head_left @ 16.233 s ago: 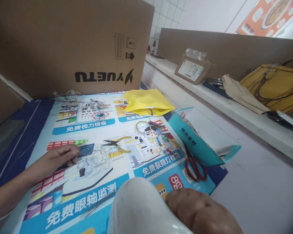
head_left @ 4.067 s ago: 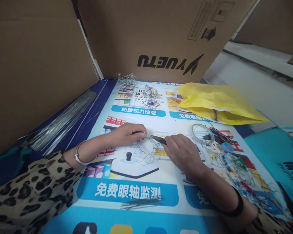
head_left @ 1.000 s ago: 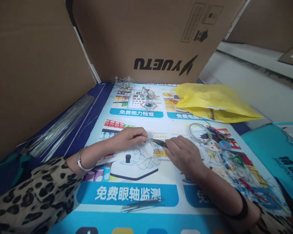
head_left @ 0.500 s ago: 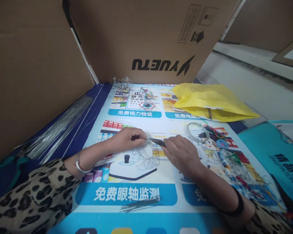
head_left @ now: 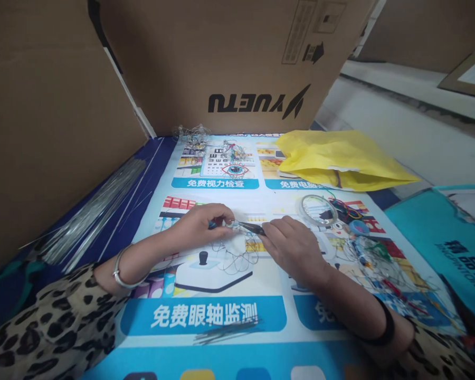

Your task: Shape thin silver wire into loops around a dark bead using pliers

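Your left hand (head_left: pixel 200 227) is pinching the wire frame (head_left: pixel 234 257) while your right hand (head_left: pixel 293 248) is gripping the pliers (head_left: pixel 252 228)

Yellow bag (head_left: pixel 340 158); leopard-print sleeve (head_left: pixel 43 322); silver bangle (head_left: pixel 121 266); blue-white poster (head_left: pixel 206 316); brown carton (head_left: pixel 221 58).

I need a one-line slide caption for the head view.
Left hand pinches wire frame; right hand grips pliers on poster.

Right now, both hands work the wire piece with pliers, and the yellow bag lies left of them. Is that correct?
No. In the head view the yellow bag lies to the right, beyond the right hand. The pliers and wire piece are as you say.
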`<state>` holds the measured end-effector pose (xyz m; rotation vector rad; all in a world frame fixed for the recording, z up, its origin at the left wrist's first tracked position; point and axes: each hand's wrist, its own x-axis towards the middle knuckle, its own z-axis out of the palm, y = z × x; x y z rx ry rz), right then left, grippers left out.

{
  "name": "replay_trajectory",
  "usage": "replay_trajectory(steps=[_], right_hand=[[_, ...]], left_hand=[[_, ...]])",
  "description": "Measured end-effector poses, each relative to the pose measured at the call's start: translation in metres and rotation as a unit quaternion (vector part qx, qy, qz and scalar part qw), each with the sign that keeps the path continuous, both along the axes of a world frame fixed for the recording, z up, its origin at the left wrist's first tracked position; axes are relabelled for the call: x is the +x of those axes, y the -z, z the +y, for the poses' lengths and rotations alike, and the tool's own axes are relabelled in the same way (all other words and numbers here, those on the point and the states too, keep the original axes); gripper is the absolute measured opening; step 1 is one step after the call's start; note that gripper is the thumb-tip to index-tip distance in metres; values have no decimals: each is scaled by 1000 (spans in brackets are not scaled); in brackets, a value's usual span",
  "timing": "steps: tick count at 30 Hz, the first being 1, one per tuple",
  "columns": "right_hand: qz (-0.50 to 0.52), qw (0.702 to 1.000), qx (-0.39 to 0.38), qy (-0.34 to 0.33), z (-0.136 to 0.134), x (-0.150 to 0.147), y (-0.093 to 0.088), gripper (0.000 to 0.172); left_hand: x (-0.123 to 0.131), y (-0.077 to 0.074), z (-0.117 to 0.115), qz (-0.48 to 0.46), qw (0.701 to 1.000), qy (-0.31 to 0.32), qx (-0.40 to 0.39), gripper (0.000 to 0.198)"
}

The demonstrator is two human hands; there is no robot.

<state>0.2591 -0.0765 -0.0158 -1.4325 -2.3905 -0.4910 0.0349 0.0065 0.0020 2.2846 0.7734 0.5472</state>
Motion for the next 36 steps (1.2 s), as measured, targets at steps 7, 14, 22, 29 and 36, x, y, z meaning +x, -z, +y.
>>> replay_trajectory(steps=[7,14,22,29,36], right_hand=[[0,1000,4,6,0,1,2,12],[7,1000,-2,3,-1,1,4,15],[10,1000,2,-5,0,1,4,15],[14,1000,4,-10,0,-1,4,15],[64,998,-9,-8,1,1,5,20]], left_hand=[[-2,-9,-1,-58,987,64,133,7],[0,-6,-4,-32,984,62,163,21],[1,-4,-5,-10,985,34,171,18],[3,-3,-4,9,982,49,184,14],[-1,1,-3,13,995,29,97,12]])
